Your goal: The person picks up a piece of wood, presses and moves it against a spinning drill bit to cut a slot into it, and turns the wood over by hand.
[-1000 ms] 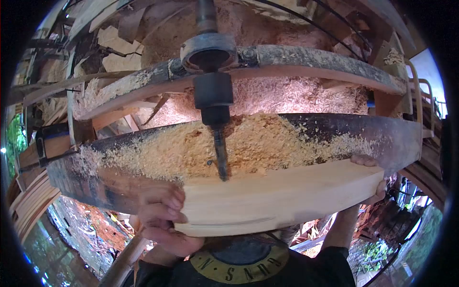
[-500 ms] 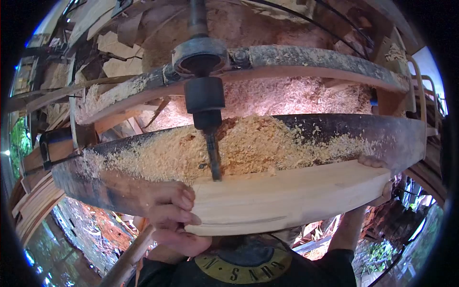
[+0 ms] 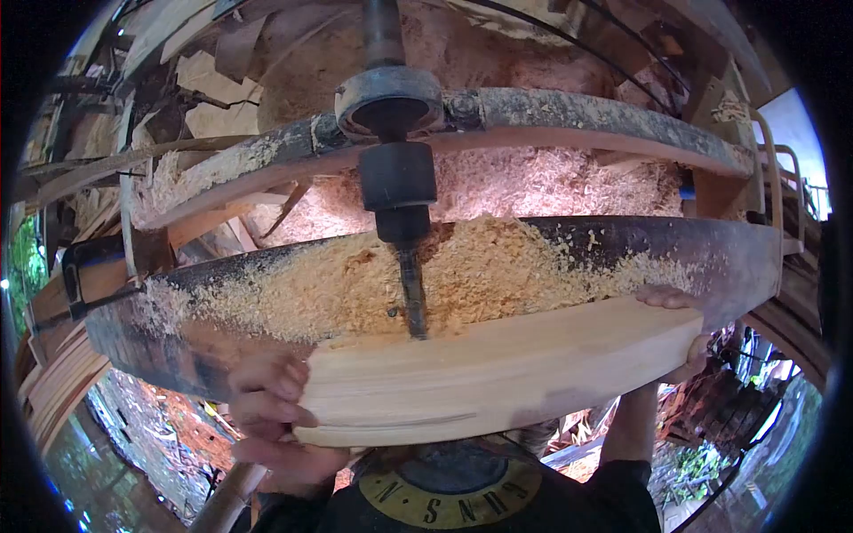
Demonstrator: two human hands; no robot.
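A pale wooden block (image 3: 506, 369) lies along the near edge of a dark work surface (image 3: 729, 258). My left hand (image 3: 274, 413) grips its left end, fingers curled at the corner and thumb below. My right hand (image 3: 680, 329) clasps the far right end, fingertips on top and the rest partly hidden behind the wood. The bit (image 3: 412, 293) points down from a black chuck (image 3: 397, 182), its tip at the block's back edge. Loose yellowish shavings (image 3: 480, 266) are heaped behind the block and around the bit.
A shavings-dusted wooden beam (image 3: 586, 111) crosses behind the chuck. At the left is a dark clamp-like frame (image 3: 89, 271) near stacked wooden strips (image 3: 62, 386). More shavings (image 3: 551, 182) lie beyond the surface. Dark cables (image 3: 569, 35) run across the top right.
The block and both hands have shifted left relative to the bit. The block's left end now reaches farther left of the bit than before.
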